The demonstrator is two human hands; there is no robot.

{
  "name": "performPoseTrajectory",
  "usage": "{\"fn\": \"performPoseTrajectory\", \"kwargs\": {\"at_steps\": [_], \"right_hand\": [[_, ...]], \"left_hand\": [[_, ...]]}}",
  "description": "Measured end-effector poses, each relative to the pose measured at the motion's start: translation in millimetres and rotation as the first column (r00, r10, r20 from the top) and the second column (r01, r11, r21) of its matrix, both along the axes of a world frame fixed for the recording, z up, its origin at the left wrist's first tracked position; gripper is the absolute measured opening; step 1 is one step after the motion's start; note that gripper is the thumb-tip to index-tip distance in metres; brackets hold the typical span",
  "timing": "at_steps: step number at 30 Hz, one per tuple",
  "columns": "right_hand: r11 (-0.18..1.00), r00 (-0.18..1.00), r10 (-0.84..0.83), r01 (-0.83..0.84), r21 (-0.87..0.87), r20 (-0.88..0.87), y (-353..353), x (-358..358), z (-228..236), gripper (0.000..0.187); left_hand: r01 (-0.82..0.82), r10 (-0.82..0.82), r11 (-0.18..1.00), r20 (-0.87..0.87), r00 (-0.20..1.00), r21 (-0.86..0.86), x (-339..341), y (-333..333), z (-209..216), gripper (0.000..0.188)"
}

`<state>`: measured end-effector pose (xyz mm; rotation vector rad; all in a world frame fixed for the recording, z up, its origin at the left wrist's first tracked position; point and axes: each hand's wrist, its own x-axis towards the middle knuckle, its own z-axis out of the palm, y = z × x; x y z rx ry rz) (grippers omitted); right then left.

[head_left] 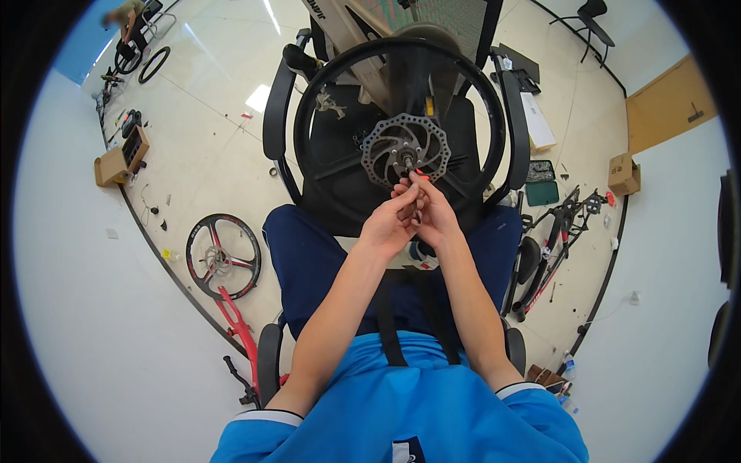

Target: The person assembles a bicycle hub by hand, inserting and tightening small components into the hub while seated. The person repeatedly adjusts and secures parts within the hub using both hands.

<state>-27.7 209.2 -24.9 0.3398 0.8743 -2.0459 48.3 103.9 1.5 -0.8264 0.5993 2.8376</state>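
Observation:
A black bicycle wheel (498,127) rests on the seat of a black office chair in front of me. Its silver disc brake rotor (370,145) faces up, with drilled holes round the hub. Just below the hub axle (407,159), my left hand (391,224) and my right hand (435,211) come together, fingertips pinched. A small piece with a bit of red (421,175) shows at the fingertips; its kind is too small to tell. The closed fingers hide most of what they hold.
A wheel (225,256) and a red frame part (241,328) lie to my left. A bicycle frame (559,239) and a green tool case (542,193) lie to my right. Cardboard boxes (624,174) stand by the walls. Another person (127,19) is at the far left.

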Motion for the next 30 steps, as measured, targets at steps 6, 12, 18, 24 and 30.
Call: {"fn": "performPoseTrajectory", "kwargs": {"at_steps": [6,12,18,24,30], "right_hand": [[0.995,0.998,0.057,-0.054,0.087,-0.03,2,-7,-1,0.024],[0.997,0.998,0.069,-0.069,-0.03,-0.012,1,-8,-15,0.023],[0.993,0.994,0.095,-0.091,0.076,-0.059,5,-1,5,0.026],[0.894,0.792,-0.041,0.302,0.331,-0.61,23,29,20,0.024],[0.673,0.2,0.295,0.651,0.352,-0.934,24,76,64,0.012]], "left_hand": [[0.049,-0.046,0.998,0.065,0.997,-0.039,-2,3,-7,0.015],[-0.018,0.019,0.994,-0.009,1.0,0.104,10,2,5,0.018],[0.047,-0.045,0.998,-0.053,0.998,0.039,6,2,-15,0.013],[0.032,-0.031,0.998,-0.014,0.999,0.058,9,2,-6,0.016],[0.055,-0.053,0.998,-0.062,0.997,0.037,1,9,-6,0.022]]}}
